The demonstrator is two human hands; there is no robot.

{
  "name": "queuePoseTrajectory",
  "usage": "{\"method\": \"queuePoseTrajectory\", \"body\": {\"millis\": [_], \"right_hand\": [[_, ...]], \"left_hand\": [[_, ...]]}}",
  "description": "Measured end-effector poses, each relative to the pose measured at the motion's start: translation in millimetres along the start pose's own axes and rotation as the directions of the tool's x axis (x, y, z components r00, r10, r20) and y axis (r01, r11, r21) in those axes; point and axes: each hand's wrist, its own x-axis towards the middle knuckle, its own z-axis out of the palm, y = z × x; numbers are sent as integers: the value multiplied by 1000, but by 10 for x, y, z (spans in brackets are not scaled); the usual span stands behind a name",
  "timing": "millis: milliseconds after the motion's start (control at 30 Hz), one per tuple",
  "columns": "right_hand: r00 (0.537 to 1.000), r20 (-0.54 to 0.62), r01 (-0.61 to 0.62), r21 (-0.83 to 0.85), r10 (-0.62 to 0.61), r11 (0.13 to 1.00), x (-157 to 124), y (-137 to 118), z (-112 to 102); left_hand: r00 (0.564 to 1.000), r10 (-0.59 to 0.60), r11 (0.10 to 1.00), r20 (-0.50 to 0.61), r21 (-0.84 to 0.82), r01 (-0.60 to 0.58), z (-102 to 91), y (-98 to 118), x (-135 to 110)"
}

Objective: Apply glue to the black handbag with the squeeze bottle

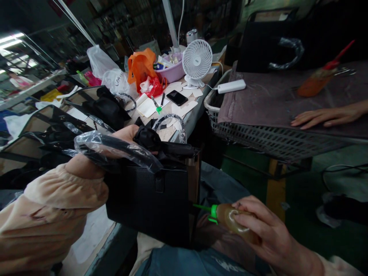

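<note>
A black handbag (146,199) stands upright at my lap, its handle (115,147) wrapped in clear plastic. My left hand (126,136) reaches through that handle and is closed on bunched black cloth (148,138) at the bag's top. My right hand (264,226) grips a squeeze bottle (235,220) of amber fluid with a green cap. Its thin green nozzle (201,207) points left at the bag's side, where a tan inner edge (193,180) shows. Whether the tip touches that edge I cannot tell.
More black bags (48,142) crowd the left. On the table are a phone (176,97), a white fan (197,61) and an orange bag (142,65). Another person's hand (330,117) rests on a cloth-covered crate (258,138) at right, near an orange-filled bottle (316,82).
</note>
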Motion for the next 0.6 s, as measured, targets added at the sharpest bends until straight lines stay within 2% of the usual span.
{"method": "queuePoseTrajectory", "body": {"millis": [133,367,600], "right_hand": [[999,-34,7,-23,-8,1000,65,28,-67],[999,22,48,-23,-47,999,2,-8,-40],[999,-36,39,-25,-40,999,-1,75,-66]], "left_hand": [[1000,3,1000,7,16,-3,-7,33,19],[999,7,1000,32,16,-7,-24,-20,19],[1000,10,999,29,37,-11,-7,24,48]]}}
